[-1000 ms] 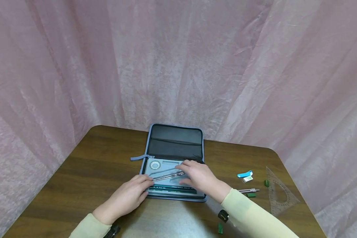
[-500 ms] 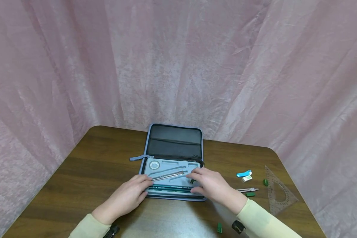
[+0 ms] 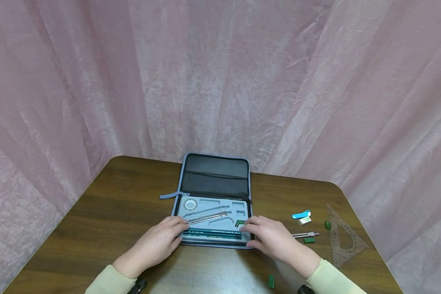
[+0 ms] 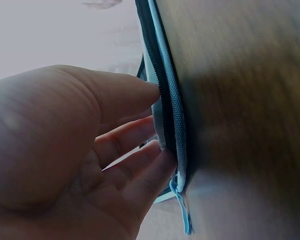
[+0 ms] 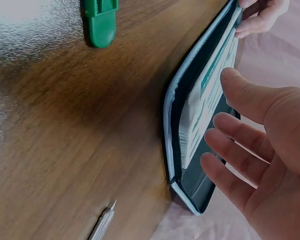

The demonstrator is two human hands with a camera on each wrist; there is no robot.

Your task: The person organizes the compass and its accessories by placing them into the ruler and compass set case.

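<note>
Between loosely spread hands [image 3: 154, 241] [image 3: 273, 241] lies an unfolded, blue-edged, black-lined case [image 3: 214, 183] with pale-blue tray [image 3: 226, 203]

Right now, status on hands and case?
Left hand holding case by near-left corner. Right hand at its right edge. Case lies open. Eraser, set square loose, off right.

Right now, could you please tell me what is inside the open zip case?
Inside the zip case lie a silver compass, a pale round disc, green pencils and a small green item. Whatever the left grip and right grip cover there cannot be seen.
</note>
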